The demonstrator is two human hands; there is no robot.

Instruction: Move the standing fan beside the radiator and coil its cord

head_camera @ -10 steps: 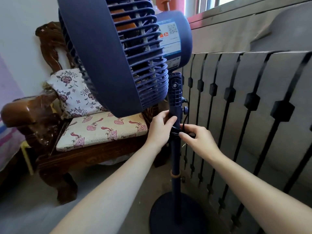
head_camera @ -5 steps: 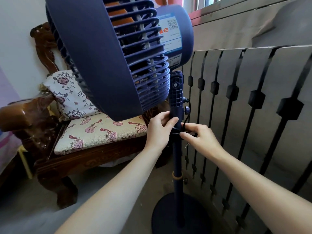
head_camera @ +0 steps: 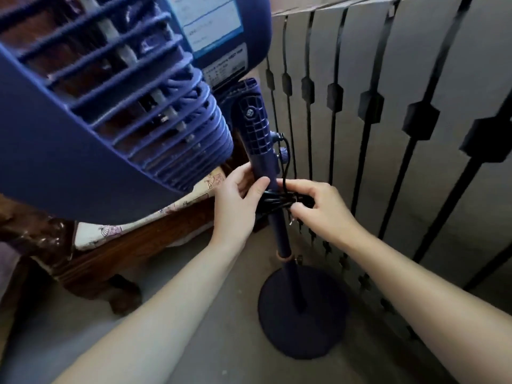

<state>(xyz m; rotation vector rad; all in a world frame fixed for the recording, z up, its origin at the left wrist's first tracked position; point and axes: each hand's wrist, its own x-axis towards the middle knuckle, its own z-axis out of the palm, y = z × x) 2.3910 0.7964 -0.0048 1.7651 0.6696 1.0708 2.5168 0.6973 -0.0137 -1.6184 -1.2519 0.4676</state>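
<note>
Standing on its round base (head_camera: 303, 314) on the floor just beside the radiator (head_camera: 415, 106), the standing fan (head_camera: 97, 106) looks already placed, so the risk now sits higher up the pole (head_camera: 279, 231). Above the base, the left hand (head_camera: 235, 200) wraps the pole with its thumb pressed on the wound black cord (head_camera: 277, 199), and the right hand (head_camera: 324, 209), on the radiator side of the pole, has its grip pinched shut on the bundled end of that cord, thumb and fingers closed around the loops. The wraps lie tight against the pole, with one strand running up to the socket on the neck (head_camera: 253, 128) above them. If either hand lets go before the end is tucked, the turns will probably spring loose and slide down the smooth pole. Pulling hard toward the radiator could tip the top-heavy head, or strain the strand where it enters the neck. Whether the plug is caught inside the bundle I cannot tell. Beyond the pole, the wooden chair (head_camera: 124, 245) stands close enough that a swinging fan head might knock it.
</note>
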